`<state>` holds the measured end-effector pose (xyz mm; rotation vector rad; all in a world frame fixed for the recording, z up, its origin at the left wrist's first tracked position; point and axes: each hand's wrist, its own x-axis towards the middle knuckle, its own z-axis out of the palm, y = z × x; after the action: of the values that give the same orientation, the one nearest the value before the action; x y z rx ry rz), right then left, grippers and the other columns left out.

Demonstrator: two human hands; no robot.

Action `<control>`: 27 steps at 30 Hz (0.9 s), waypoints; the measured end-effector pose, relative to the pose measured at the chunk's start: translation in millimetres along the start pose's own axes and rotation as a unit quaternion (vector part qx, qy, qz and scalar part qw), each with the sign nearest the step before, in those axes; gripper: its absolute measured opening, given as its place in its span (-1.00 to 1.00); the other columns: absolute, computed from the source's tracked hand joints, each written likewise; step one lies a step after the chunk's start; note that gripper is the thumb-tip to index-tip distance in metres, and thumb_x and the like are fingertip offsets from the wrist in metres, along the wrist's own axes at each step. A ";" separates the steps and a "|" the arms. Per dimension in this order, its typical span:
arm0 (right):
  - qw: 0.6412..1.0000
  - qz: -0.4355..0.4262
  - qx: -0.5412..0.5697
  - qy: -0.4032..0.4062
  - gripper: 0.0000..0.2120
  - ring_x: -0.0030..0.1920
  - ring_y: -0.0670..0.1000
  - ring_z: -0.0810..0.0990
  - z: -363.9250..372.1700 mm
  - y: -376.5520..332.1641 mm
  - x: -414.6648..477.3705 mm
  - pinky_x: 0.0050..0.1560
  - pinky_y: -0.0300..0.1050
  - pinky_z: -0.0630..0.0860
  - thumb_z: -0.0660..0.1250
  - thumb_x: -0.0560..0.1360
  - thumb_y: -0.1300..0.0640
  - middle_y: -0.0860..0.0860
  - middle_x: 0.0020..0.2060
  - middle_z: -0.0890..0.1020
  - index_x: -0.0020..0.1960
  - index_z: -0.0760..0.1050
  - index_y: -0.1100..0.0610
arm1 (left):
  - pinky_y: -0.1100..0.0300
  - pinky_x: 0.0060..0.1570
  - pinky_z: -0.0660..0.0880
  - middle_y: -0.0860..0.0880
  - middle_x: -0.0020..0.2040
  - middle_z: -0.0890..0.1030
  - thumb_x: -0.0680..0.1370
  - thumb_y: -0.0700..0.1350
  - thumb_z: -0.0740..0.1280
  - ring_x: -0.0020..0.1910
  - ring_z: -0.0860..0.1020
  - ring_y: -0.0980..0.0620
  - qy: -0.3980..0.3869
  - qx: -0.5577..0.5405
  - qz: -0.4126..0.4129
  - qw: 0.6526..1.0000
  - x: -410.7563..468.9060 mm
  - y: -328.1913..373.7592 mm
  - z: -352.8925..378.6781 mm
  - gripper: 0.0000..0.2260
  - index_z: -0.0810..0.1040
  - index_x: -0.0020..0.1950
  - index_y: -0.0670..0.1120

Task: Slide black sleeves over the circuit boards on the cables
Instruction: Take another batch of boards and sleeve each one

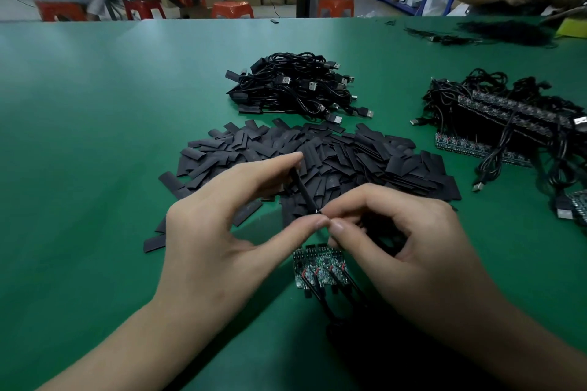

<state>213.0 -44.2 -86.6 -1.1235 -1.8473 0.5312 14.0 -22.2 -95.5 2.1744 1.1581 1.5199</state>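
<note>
Green mat [95,136] covers a workshop bench; stools and shelving stand behind.

- Loose sleeves [365,162] lie heaped mid-table.
- Sleeved cables [295,86] sit in a pile behind the heap.
- Bare-board bundle [508,124] is at far right.
- Left hand [228,225] holds one sleeve [305,190] edge-on, forefinger at its top end and thumb at its bottom end, just above the heap.
- Right hand [406,238] has its fingers curled, and thumb and forefinger tips pinch the sleeve's lower end. Something dark sits in the palm; cannot tell if it is a cable.
- Circuit boards [319,267] lie side by side on the mat directly under the hands, uncovered, their cables [320,298] trailing toward the person.

Step in hand, as I judge it: readying the flat sleeve by working its mouth open. No board is in it yet.

Next move likely calls for lifting one board, lining its narrow end up with the opened mouth, and feeding it in straight so the wires do not snag.
</note>
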 end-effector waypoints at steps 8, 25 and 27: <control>0.994 0.057 0.090 -0.025 -0.91 -0.12 -0.03 0.71 -1.9 1.2 -0.1 -0.10 -0.16 0.62 0.44 0.50 0.15 -0.08 -0.22 0.70 -0.05 0.64 -0.04 | 0.16 0.14 0.59 0.03 0.07 0.70 0.44 0.00 0.59 0.03 0.69 0.08 0.013 0.052 0.050 0.997 1.6 1.8 -4.1 -0.61 0.67 0.18 -0.16; 0.997 0.044 0.060 0.006 -0.90 -0.17 -0.08 0.70 -2.3 0.3 0.1 -0.14 -0.24 0.59 0.44 0.49 0.10 -0.12 -0.26 0.70 -0.03 0.69 -0.05 | 0.09 0.23 0.58 0.05 0.21 0.67 0.48 0.04 0.52 0.19 0.66 0.08 -0.050 -0.004 0.035 0.998 1.9 -3.0 -3.5 -0.56 0.62 0.30 -0.11; 0.997 0.043 0.064 0.006 -0.90 -0.17 -0.07 0.71 -2.5 0.3 -0.2 -0.14 -0.23 0.60 0.44 0.50 0.10 -0.12 -0.26 0.70 -0.04 0.70 -0.05 | 0.09 0.22 0.59 0.06 0.21 0.68 0.51 0.01 0.50 0.18 0.67 0.08 -0.047 -0.026 0.015 0.998 1.5 -5.3 -2.8 -0.59 0.62 0.31 -0.10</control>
<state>215.3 -44.4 -85.6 -1.1218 -1.7346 0.6803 9.3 -18.3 -96.4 2.2130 1.0503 1.4261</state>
